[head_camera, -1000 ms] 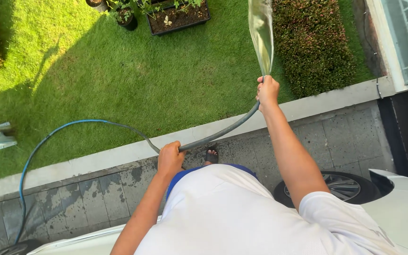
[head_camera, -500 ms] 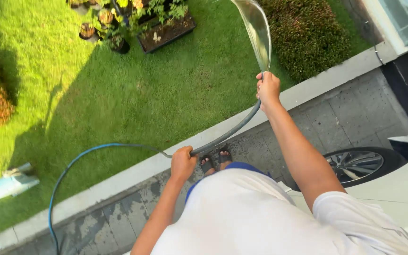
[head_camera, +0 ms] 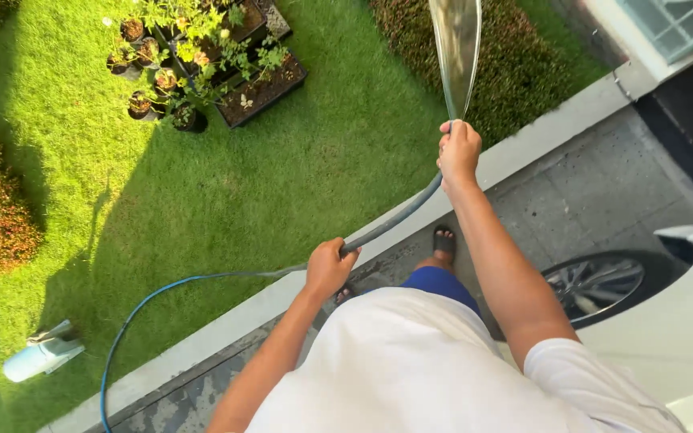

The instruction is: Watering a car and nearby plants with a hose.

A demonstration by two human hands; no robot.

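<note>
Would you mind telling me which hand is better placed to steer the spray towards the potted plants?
The right hand: it grips the hose at its outlet, where the water fans out. The left hand only holds the hose further back.

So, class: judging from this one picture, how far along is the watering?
Done: nothing provable; the lawn shows no clear wet patches. In hand: the right hand grips the hose near its end, the left hand holds it further back, and a sheet of water fans toward the hedge. Left: the potted plants aren't being sprayed now.
</note>
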